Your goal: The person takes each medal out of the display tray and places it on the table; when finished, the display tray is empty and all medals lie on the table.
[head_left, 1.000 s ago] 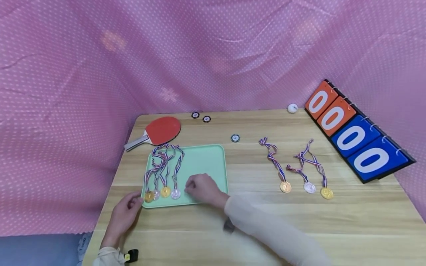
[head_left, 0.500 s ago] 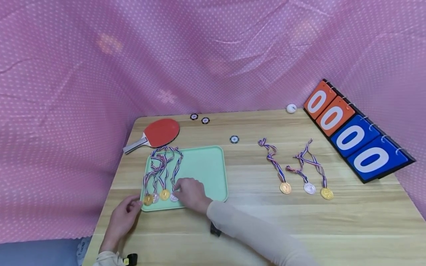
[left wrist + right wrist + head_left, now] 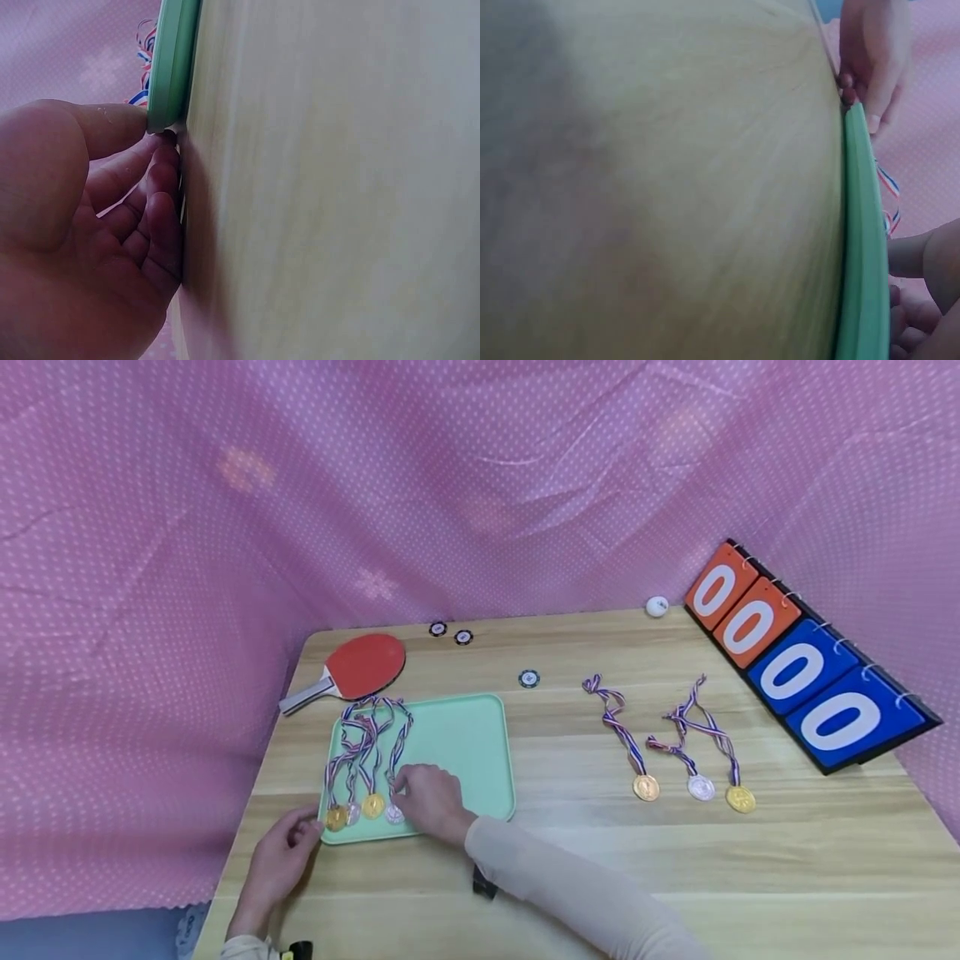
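Several medals on striped ribbons lie on the left part of a green tray (image 3: 468, 735), their ribbons bunched toward its far edge. My left hand (image 3: 279, 860) holds the tray's near left corner; in the left wrist view the thumb (image 3: 112, 131) is on the rim and the fingers are curled below it. My right hand (image 3: 431, 802) reaches over the tray's near edge, thumb and fingertips at the rightmost silver medal (image 3: 393, 815), pinching it where its ribbon joins. To the left of that lie a gold medal (image 3: 372, 806), another silver medal (image 3: 352, 813) and a bronze-gold medal (image 3: 337, 817).
Right of the tray lie a bronze medal (image 3: 646, 788), a silver medal (image 3: 701, 788) and a gold medal (image 3: 740, 799). A red table tennis bat (image 3: 367, 666), poker chips (image 3: 529, 678) and a white ball (image 3: 657, 606) are farther back. A flip scoreboard (image 3: 810, 660) stands at right.
My right hand has moved left across the tray to the rightmost silver medal, its fingertips now at it. My left hand stays at the tray's corner.
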A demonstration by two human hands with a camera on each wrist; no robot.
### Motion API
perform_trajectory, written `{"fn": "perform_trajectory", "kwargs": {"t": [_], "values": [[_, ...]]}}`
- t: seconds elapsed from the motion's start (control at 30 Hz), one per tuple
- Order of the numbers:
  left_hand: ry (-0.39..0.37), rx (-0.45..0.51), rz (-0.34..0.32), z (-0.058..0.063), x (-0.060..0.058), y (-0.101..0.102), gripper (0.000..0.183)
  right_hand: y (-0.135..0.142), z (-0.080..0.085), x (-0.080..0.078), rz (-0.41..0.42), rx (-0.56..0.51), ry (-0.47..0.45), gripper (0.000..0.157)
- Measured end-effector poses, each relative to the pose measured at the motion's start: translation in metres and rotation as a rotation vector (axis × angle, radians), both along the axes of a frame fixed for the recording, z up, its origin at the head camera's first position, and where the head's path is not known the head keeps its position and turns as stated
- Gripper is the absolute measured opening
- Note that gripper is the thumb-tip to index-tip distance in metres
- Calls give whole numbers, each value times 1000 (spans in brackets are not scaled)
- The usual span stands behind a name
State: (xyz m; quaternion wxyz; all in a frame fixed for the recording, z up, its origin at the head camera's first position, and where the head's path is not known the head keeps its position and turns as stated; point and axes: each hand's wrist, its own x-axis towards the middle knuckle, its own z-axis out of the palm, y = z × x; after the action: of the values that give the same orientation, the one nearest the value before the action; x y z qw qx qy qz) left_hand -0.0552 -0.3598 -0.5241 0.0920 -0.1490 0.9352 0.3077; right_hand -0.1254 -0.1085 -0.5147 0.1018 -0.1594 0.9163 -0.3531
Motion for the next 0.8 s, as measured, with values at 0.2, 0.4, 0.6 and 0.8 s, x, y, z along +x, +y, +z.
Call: {"fn": "perform_trajectory", "kwargs": {"t": [0.2,0.4,0.6,0.8], "values": [[27,-1,-6,-2,1,-1,50,2,-2,-1,-11,-24,1,5],[30,-24,-4,-4,1,-1,49,18,0,-2,2,-144,-69,4],[34,-5,2,-7,1,1,50,46,-1,-7,18,-341,-188,3],[19,-7,20,-8,2,2,51,77,0,-7,-20,-394,-279,4]]}}
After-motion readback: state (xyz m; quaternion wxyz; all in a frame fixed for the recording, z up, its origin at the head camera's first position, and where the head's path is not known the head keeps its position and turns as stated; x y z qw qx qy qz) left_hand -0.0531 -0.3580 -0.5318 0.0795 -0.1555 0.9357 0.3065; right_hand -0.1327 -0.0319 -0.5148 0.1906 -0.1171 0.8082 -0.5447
